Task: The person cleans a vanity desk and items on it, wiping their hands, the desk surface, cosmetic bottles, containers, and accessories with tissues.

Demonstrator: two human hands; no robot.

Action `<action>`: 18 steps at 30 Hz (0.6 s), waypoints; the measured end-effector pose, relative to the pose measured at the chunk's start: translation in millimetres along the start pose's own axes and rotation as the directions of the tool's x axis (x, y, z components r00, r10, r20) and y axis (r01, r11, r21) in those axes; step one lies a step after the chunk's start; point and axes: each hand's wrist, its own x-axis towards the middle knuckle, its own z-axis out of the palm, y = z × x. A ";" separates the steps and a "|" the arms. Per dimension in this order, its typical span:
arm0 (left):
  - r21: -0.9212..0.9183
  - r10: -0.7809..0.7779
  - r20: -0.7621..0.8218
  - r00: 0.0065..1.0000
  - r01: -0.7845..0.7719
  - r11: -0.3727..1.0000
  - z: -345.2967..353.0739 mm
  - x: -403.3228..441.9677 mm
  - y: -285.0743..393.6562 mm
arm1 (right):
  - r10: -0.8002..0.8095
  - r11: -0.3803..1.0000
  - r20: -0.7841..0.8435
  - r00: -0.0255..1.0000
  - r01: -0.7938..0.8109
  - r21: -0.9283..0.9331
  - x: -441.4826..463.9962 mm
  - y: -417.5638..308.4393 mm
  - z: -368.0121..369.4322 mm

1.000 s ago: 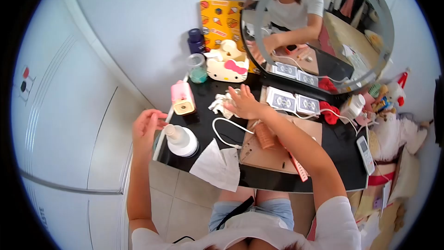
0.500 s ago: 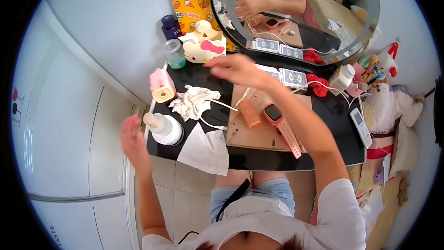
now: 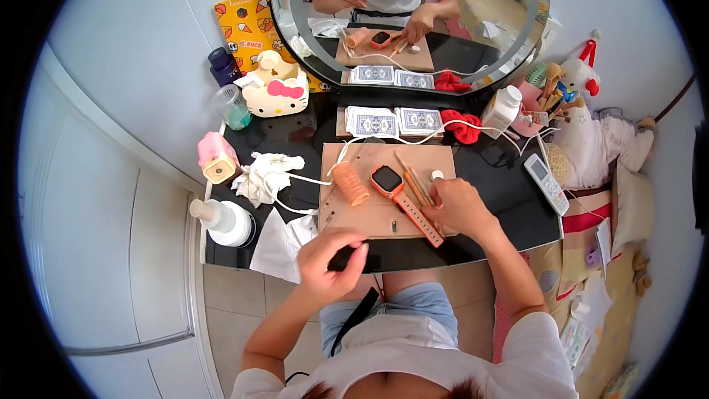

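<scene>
My left hand (image 3: 327, 264) hovers at the front table edge, fingers curled and thumb near the index finger, with nothing visible in it. Over the right side of a tan board (image 3: 340, 218), my right hand (image 3: 464, 207) pinches at the lower ends of slim pencil-like sticks (image 3: 416, 181); its fingertips partly cover them. A small white round cap (image 3: 437, 175) sits just above these fingers. Left of the sticks lies an orange smartwatch (image 3: 387, 179), its strap (image 3: 421, 219) slanting toward the front. A ribbed orange roll (image 3: 350, 183) rests on the board's left half.
Behind the board lie card stacks (image 3: 371, 122), a red scrunchie (image 3: 462, 127) and a mirror (image 3: 413, 85). A white pump bottle (image 3: 225, 223), crumpled tissue (image 3: 267, 177) and pink bottle (image 3: 218, 157) stand left. A white cable (image 3: 295, 176) crosses the table; a remote (image 3: 546, 185) lies right.
My right hand has come down from the back left to the sticks on the board. My left hand has moved right, from beside the pump bottle to the front edge. The view has shifted.
</scene>
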 end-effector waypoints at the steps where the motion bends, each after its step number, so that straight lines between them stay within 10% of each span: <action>1: -0.004 -0.028 0.022 0.999 0.028 1.000 9.0 2.6 0.2 | -0.003 1.000 -0.003 1.000 0.003 0.013 0.4 -0.3 1.1; 18: -0.265 -0.512 0.325 0.795 0.596 0.758 74.7 20.7 -28.0 | -0.148 0.987 -0.285 0.947 0.159 0.015 -12.5 5.1 9.2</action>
